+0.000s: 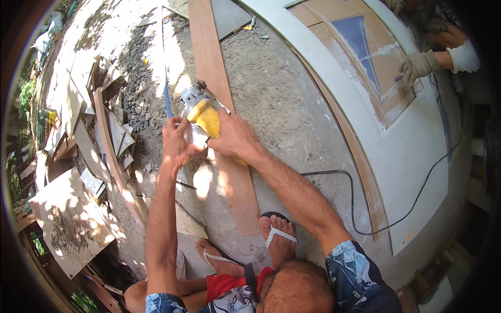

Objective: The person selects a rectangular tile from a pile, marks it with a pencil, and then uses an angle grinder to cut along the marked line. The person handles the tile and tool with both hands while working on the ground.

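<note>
A yellow and grey angle grinder (204, 116) is gripped in my right hand (235, 136), its metal head angled up and away from me. My left hand (177, 143) is closed just left of the tool, with thumb and fingers at a small white flat piece (198, 136). Glare and my fingers hide that piece's full shape. Both hands are over a long brown wooden board (207, 47) that lies on the concrete ground. Beyond my left fingertips runs a narrow blue strip (167, 99).
Scrap boards and broken panels (104, 130) pile up at the left. A large white panel (417, 151) lies at the right, where another person's gloved hand (420, 67) touches its brown inset. A black cord (350, 190) crosses the ground. My sandalled feet (277, 235) are near the board.
</note>
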Tool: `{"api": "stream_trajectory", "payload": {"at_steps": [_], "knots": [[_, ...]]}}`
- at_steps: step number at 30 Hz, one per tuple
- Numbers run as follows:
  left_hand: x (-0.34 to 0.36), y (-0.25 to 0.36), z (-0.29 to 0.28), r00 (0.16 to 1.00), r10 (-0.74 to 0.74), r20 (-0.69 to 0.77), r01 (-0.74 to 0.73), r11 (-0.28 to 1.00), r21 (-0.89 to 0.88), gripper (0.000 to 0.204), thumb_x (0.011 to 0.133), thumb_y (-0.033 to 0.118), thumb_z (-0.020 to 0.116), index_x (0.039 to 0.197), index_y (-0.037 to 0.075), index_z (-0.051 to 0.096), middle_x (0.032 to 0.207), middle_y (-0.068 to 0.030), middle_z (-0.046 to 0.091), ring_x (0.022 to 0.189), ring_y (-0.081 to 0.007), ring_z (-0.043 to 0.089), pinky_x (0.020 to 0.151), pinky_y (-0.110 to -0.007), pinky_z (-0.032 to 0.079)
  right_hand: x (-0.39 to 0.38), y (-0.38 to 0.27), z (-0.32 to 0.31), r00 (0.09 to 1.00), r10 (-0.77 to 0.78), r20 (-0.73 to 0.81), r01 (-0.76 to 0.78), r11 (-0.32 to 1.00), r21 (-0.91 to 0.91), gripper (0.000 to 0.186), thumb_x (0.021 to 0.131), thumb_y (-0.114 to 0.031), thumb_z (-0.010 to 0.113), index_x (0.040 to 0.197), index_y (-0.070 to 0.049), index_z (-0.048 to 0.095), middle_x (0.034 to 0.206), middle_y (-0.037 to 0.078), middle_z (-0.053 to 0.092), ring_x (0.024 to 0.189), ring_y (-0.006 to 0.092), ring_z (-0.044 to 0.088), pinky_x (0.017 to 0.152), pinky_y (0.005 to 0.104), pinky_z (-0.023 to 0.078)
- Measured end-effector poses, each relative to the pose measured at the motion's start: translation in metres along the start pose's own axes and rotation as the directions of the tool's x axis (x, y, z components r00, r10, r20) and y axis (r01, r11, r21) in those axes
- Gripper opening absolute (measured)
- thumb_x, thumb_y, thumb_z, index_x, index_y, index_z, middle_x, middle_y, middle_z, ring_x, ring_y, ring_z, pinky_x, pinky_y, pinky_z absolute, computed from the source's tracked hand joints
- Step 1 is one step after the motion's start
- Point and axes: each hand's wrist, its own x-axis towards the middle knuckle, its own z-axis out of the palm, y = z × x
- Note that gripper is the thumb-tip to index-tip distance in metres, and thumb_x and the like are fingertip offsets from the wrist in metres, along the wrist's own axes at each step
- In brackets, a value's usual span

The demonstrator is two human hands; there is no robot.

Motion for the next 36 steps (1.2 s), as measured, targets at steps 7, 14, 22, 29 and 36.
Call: {"api": "stream_trajectory", "payload": {"at_steps": [7, 14, 22, 29, 36], "knots": [[0.000, 0.007, -0.003, 1.000, 0.005, 0.011, -0.005, 1.000, -0.001, 0.094, 0.050, 0.021, 0.103, 0.136, 0.006, 0.070, 0.140, -0.0158, 0.055, 0.124, -0.0407, 0.054, 0.110, -0.049, 0.053, 0.001, 0.002, -0.001, 1.000, 0.008, 0.002, -0.008, 1.000, -0.011, 0.067, 0.073, -0.024, 0.078, 0.128, 0.008, 0.056, 0.105, 0.030, 0.076, 0.101, 0.0468, 0.075, 0.092, 0.0539, 0.060], [0.000, -0.001, -0.001, 1.000, 0.021, 0.006, -0.021, 1.000, -0.009, 0.096, 0.048, 0.022, 0.103, 0.137, 0.006, 0.070, 0.139, -0.0165, 0.056, 0.123, -0.0416, 0.054, 0.109, -0.050, 0.053, 0.003, 0.003, 0.004, 1.000, 0.000, -0.002, 0.000, 1.000, -0.006, 0.069, 0.073, -0.024, 0.079, 0.129, 0.008, 0.056, 0.107, 0.030, 0.075, 0.102, 0.0463, 0.075, 0.093, 0.0536, 0.060], [0.001, -0.001, 0.001, 1.000, 0.023, 0.002, -0.023, 1.000, -0.001, 0.095, 0.049, 0.024, 0.102, 0.136, 0.006, 0.071, 0.140, -0.0181, 0.056, 0.123, -0.0419, 0.054, 0.109, -0.051, 0.052, 0.002, 0.003, 0.003, 1.000, 0.010, 0.001, -0.010, 1.000, -0.019, 0.067, 0.071, -0.023, 0.079, 0.127, 0.007, 0.058, 0.107, 0.030, 0.076, 0.103, 0.0467, 0.075, 0.093, 0.0535, 0.060], [0.001, -0.006, 0.004, 0.999, 0.041, 0.012, -0.041, 0.999, 0.023, 0.099, 0.049, 0.024, 0.103, 0.140, 0.005, 0.069, 0.140, -0.0186, 0.055, 0.123, -0.0418, 0.054, 0.110, -0.051, 0.051, -0.003, 0.003, 0.001, 1.000, 0.007, -0.002, -0.007, 1.000, -0.030, 0.063, 0.071, -0.022, 0.078, 0.124, 0.006, 0.059, 0.105, 0.030, 0.076, 0.102, 0.0477, 0.075, 0.093, 0.0540, 0.060], [0.003, -0.014, 0.011, 0.999, 0.038, -0.025, -0.038, 0.999, -0.002, 0.098, 0.045, 0.042, 0.105, 0.127, 0.000, 0.074, 0.137, -0.0200, 0.057, 0.126, -0.0412, 0.056, 0.110, -0.053, 0.048, -0.008, 0.006, 0.003, 1.000, 0.003, -0.008, -0.003, 1.000, -0.010, 0.063, 0.071, -0.022, 0.078, 0.124, 0.007, 0.059, 0.104, 0.032, 0.075, 0.102, 0.0490, 0.074, 0.092, 0.0539, 0.060]]}}
